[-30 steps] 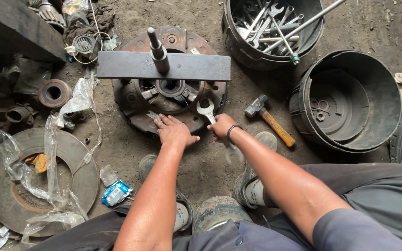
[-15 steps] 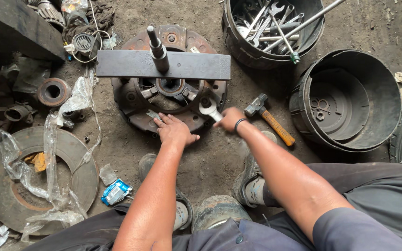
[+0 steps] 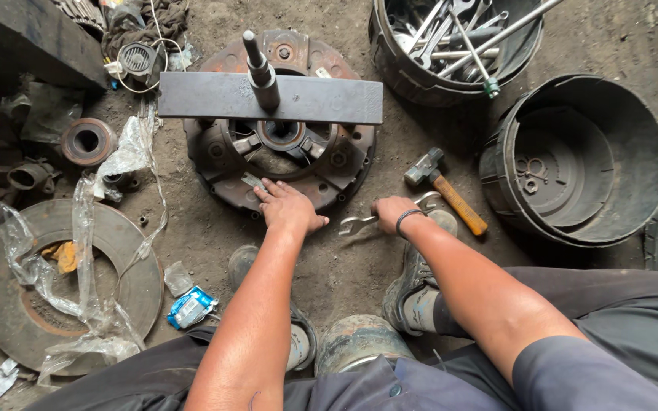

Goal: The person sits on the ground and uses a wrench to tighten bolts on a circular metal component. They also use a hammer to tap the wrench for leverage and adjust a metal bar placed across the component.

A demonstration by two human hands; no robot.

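**Wrench lowered to the ground beside the clutch assembly**

At centre frame the left hand lies flat, fingers spread and holding nothing, on the lower rim of the rusty round clutch assembly, which sits on the dirt floor in the upper middle. A flat steel bar crosses the top of it, with a threaded spindle standing up through the bar. Just to the right, the right hand is curled around an open-ended wrench; its head pokes out leftward, low over the ground, well clear of the assembly. A wooden-handled hammer lies just beyond that hand.

The step in hand looks like a pause between fastener work and another tool. Any next move would call for the left hand to keep the assembly steady.
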